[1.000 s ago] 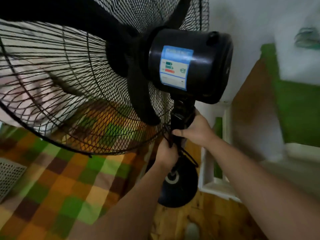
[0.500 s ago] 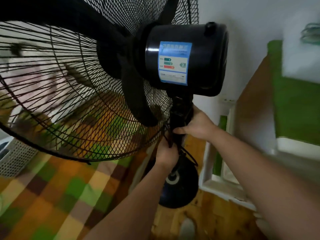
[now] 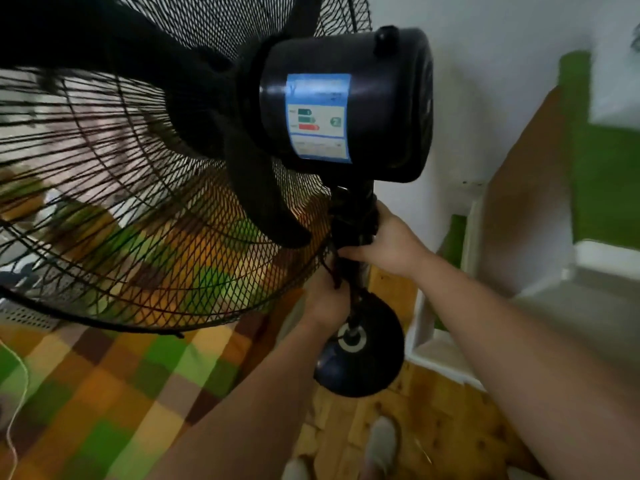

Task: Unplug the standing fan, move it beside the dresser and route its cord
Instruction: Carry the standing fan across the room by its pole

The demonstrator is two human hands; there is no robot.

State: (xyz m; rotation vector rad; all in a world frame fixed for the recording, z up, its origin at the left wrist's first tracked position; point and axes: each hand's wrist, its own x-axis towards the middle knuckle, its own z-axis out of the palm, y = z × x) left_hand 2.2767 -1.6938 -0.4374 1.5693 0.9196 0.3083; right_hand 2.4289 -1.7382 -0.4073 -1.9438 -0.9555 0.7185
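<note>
— What's the head camera showing you from up there?

— The standing fan (image 3: 346, 98) fills most of it, black motor housing up close with a blue label (image 3: 318, 116), the wire grille (image 3: 138, 202) spreading off to the left over a checked bedspread (image 3: 104, 393). Both hands are on the pole (image 3: 353, 237) under the motor. The right hand (image 3: 391, 244) is wrapped tight round the neck just below the housing; the left hand (image 3: 329, 303) is clamped lower down, and it looks to have a dark cord (image 3: 329, 268) bunched against the pole with it

— So it's unplugged?

— I'd judge so, since cord seems gathered in that fist, though no plug or socket shows. The round base (image 3: 360, 344) hangs above the wooden floor (image 3: 433, 427), whether touching I can't tell. This reads as the carrying step

— And the dresser?

— There's white shelving (image 3: 443, 358) just right of the base, and a brown and green piece (image 3: 526, 202) further right; which one counts as the dresser I can't say. A shoe (image 3: 381, 445) sits right under the base

— What does the next bit need?

— Keep the pole upright, since the head is heavy and the grille is near the bed. Set the base flat beside the furniture, clear of that foot, then free the cord and lay it along the wall
</note>
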